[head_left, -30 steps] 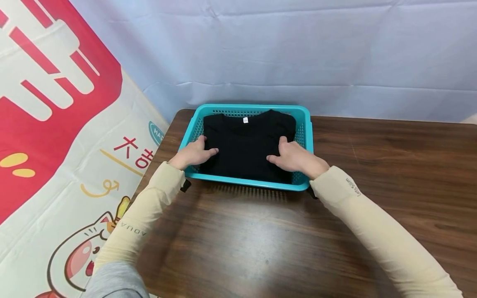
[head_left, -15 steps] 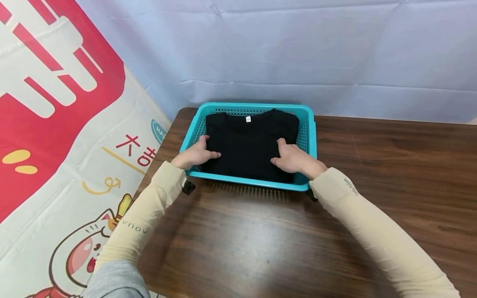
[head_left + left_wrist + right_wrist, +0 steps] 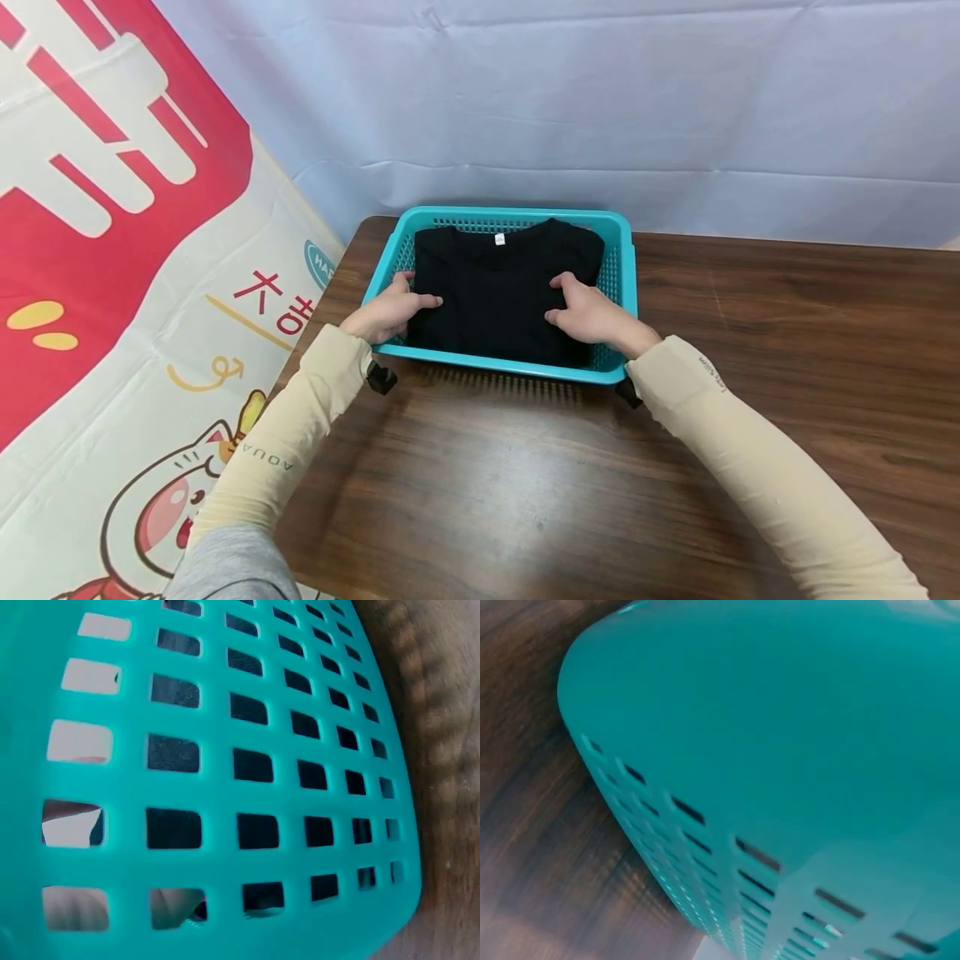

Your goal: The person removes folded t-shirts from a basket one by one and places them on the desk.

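Note:
In the head view, a folded black T-shirt (image 3: 495,292) with a white neck label lies inside a turquoise plastic basket (image 3: 480,363). My left hand (image 3: 388,308) reaches over the basket's left side, its thumb extended above the shirt's left edge and its other fingers partly hidden. Over the shirt's right part is my right hand (image 3: 594,315), thumb and index finger spread; whether they touch the fabric is hard to tell. Both wrist views are mostly blocked by perforated basket wall (image 3: 217,802), with dark fabric showing through the holes in the left one.
The basket stands on a dark wooden table (image 3: 517,500), near its back left corner. Behind hangs a pale blue-white curtain (image 3: 600,100). A printed red and white banner (image 3: 225,200) borders the left side.
The shirt and basket shift slightly right in view as the camera moves, then hold still. My left hand draws slightly back and left; the right index finger spreads more from the thumb.

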